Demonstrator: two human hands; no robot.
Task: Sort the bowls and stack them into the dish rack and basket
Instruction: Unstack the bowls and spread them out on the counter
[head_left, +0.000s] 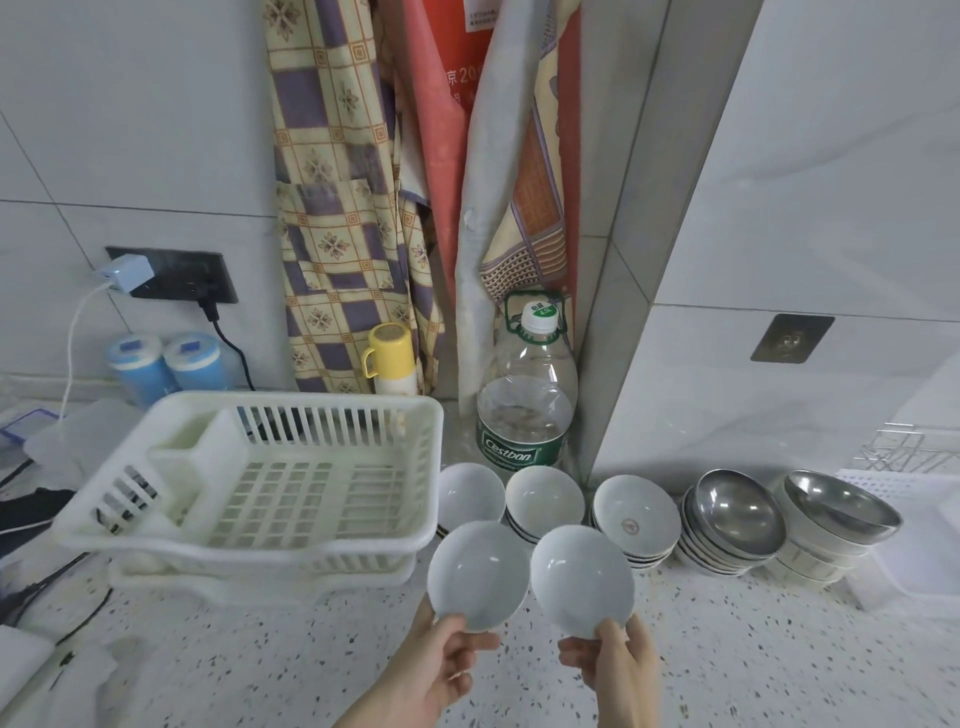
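Observation:
My left hand (441, 660) pinches the near rim of a white bowl (478, 571), held tilted above the speckled counter. My right hand (618, 665) pinches the rim of a second white bowl (582, 577) beside it. Behind them stand stacks of white bowls (470, 491), (545, 499) and one with a red mark inside (636, 512). To the right are two stacks topped by steel bowls (737, 506), (836, 501). The white plastic dish rack (291, 467) sits to the left with no bowls in it. A white basket (914, 571) lies at the far right edge.
A large water bottle (524, 395) stands behind the bowl stacks in the corner. A yellow-capped flask (389, 358), two blue-lidded jars (166, 364) and plugged cables (223, 332) are behind the rack. A wire rack (909, 447) is at the far right. Aprons hang on the wall.

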